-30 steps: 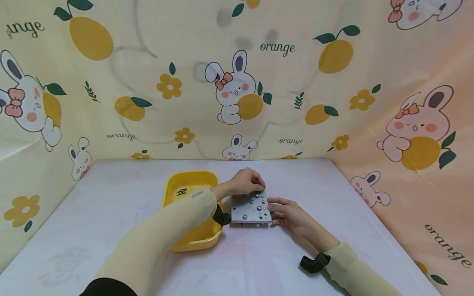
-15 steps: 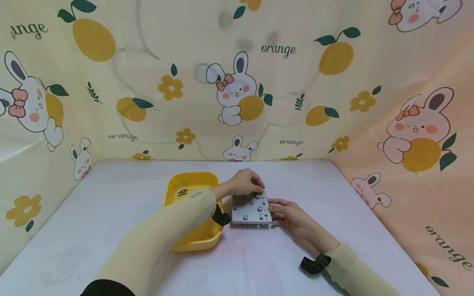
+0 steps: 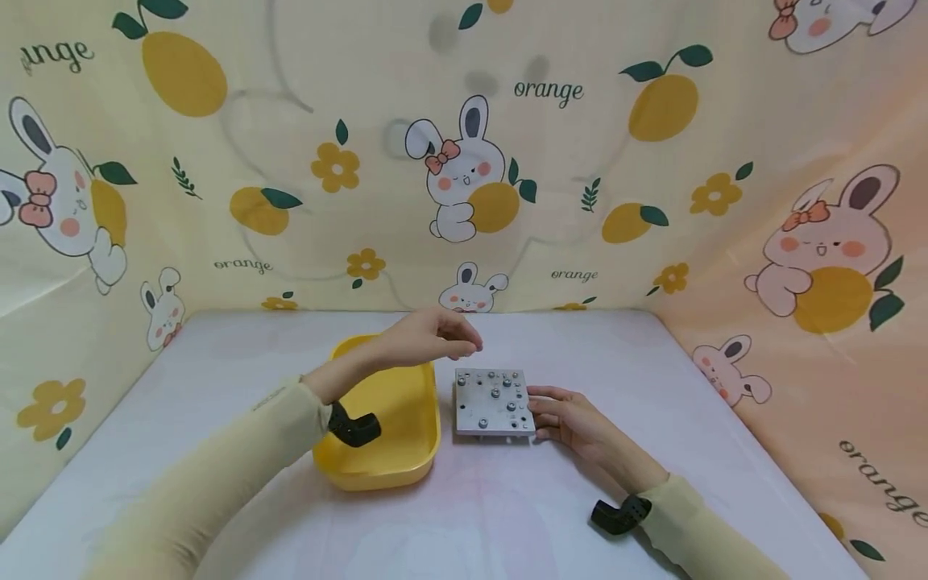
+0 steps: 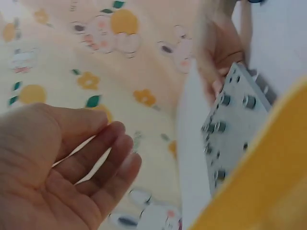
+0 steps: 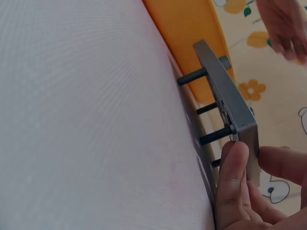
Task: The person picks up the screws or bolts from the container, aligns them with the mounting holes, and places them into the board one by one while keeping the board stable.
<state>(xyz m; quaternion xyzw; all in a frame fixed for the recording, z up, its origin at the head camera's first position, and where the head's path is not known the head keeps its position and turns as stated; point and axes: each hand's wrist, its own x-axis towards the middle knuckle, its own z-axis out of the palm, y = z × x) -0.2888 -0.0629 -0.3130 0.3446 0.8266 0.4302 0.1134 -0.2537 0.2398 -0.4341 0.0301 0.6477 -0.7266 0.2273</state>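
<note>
A square grey metal plate (image 3: 493, 407) studded with several bolts is held up off the white table on bolt shanks. At its right edge my right hand (image 3: 573, 419) grips it, with fingers (image 5: 232, 167) under the rim and another finger on the opposite face in the right wrist view. My left hand (image 3: 431, 334) hovers above the far side of the yellow tray, apart from the plate. Its fingers are loosely bent with nothing between them, as the left wrist view of the hand (image 4: 72, 163) shows.
The yellow tray (image 3: 341, 475) stands just left of the plate, partly hidden by the left forearm. A patterned cloth (image 3: 304, 225) with rabbits and oranges closes off the back and sides of the white table (image 3: 580, 346).
My left hand has lifted off the plate's far edge and moved left and up, over the tray. The plate's far part now shows. My right hand stays at the plate's edge.
</note>
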